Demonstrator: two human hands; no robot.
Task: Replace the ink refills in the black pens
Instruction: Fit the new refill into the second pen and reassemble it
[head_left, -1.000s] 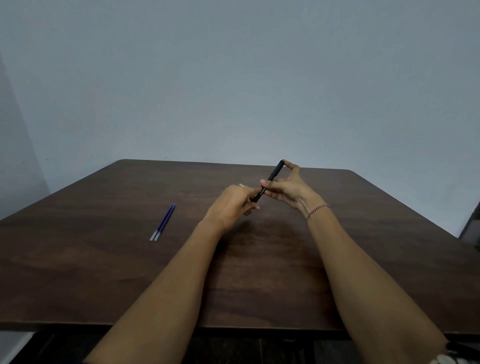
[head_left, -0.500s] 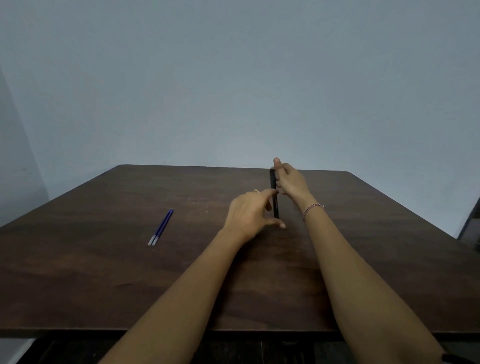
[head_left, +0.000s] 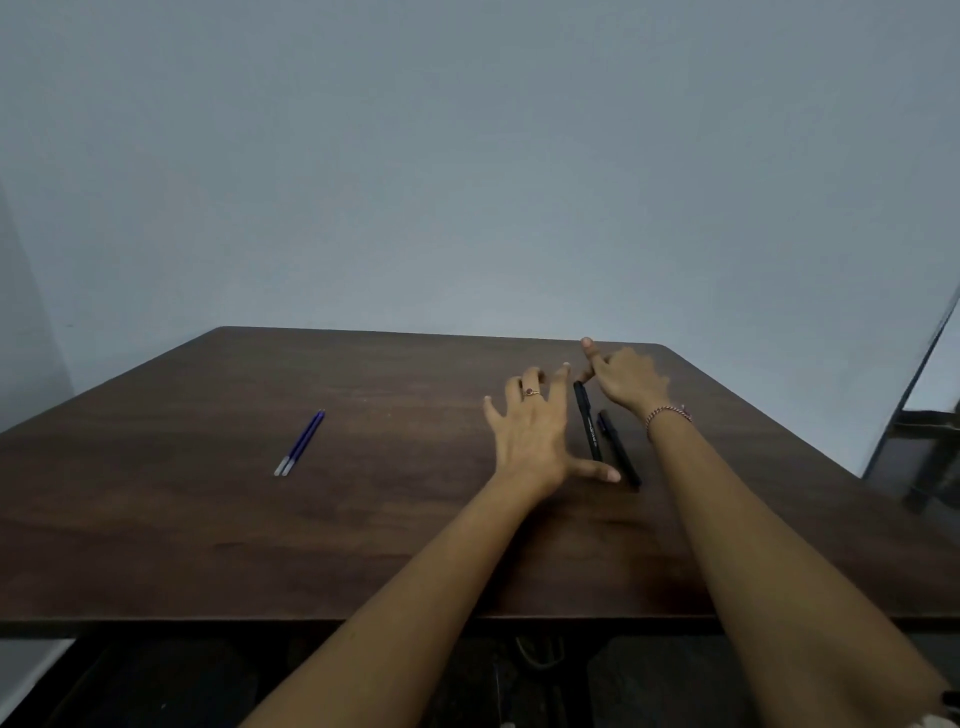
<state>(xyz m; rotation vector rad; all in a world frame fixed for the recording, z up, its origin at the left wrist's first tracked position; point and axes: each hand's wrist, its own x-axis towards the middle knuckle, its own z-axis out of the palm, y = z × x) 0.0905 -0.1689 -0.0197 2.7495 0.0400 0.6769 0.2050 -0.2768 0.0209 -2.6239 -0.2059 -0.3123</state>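
The left hand (head_left: 535, 436) is spread flat and empty, fingers splayed, with its thumb stretched out toward 2 black pens (head_left: 587, 422) lying side by side just to its right. The right hand (head_left: 626, 382) is also loose and holds nothing, its fingers lifted just beyond the far end of the nearer pen; whether a fingertip touches that pen I cannot tell. Both pens rest on the dark wooden table (head_left: 363, 545) in the gap between the 2 hands. Well off to the left of the left hand lie 2 blue ink refills (head_left: 300, 443), touching each other, untouched. Judging by this, the step in hand is setting a pen down. The next move likely calls for a reach far left to pinch 1 thin refill cleanly off the flat surface.
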